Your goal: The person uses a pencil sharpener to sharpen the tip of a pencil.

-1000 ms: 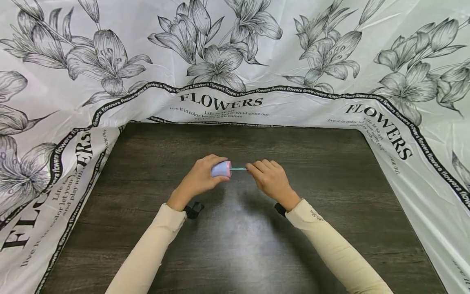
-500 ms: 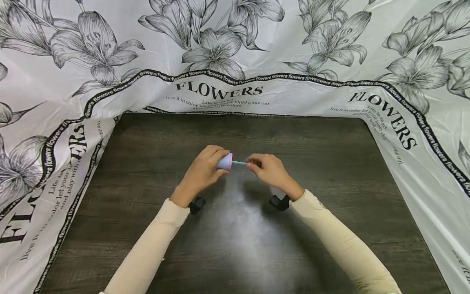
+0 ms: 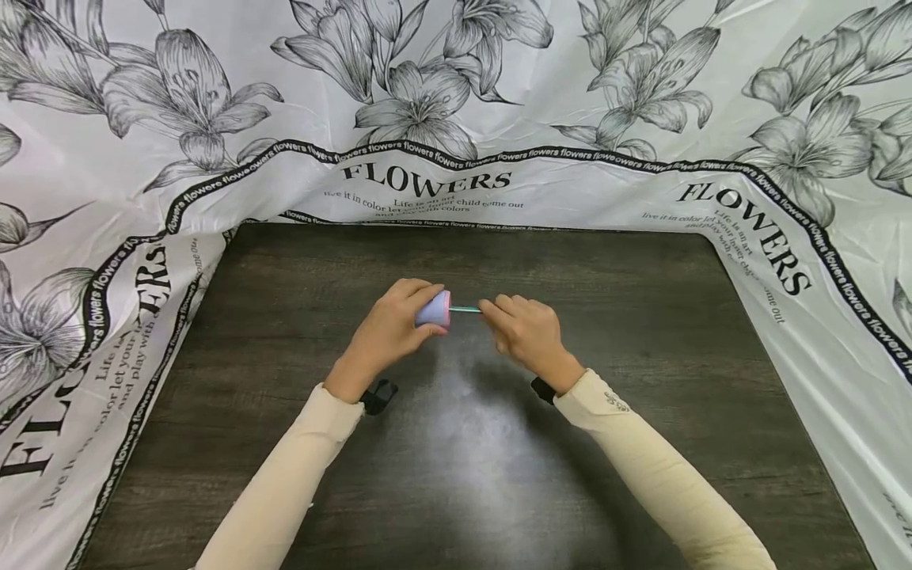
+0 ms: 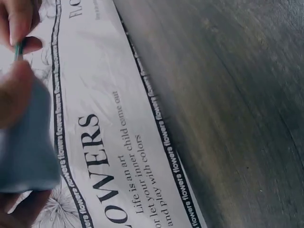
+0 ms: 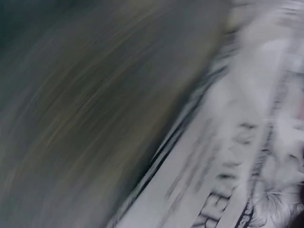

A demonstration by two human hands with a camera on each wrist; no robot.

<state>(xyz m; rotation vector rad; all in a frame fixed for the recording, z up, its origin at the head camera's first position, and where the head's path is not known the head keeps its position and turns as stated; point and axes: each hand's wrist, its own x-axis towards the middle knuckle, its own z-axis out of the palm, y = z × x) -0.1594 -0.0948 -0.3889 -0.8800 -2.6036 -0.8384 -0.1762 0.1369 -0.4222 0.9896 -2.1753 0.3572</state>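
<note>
In the head view my left hand (image 3: 388,328) grips a lavender pencil sharpener (image 3: 431,309) with a pink rim, thumb and fingers on opposite sides. A thin teal pencil (image 3: 465,309) runs from its pink end to my right hand (image 3: 526,331), whose thumb and fingers pinch it. The pencil's tip is hidden inside the sharpener, and its other end is hidden by my right hand. In the left wrist view the sharpener (image 4: 31,142) appears as a grey-blue rounded body, with the pencil (image 4: 18,51) above it. The right wrist view is blurred and shows neither held thing clearly.
Both hands are above a dark wood-grain table (image 3: 606,277). A white cloth (image 3: 570,198) printed with flowers and lettering hangs behind it and along both sides. Dark wrist devices (image 3: 380,396) sit at both cuffs.
My right hand has turned around the pencil, back side up, then tilted to show the thumb, then back again. The left hand keeps its grip on the sharpener. The head view has shifted slightly.
</note>
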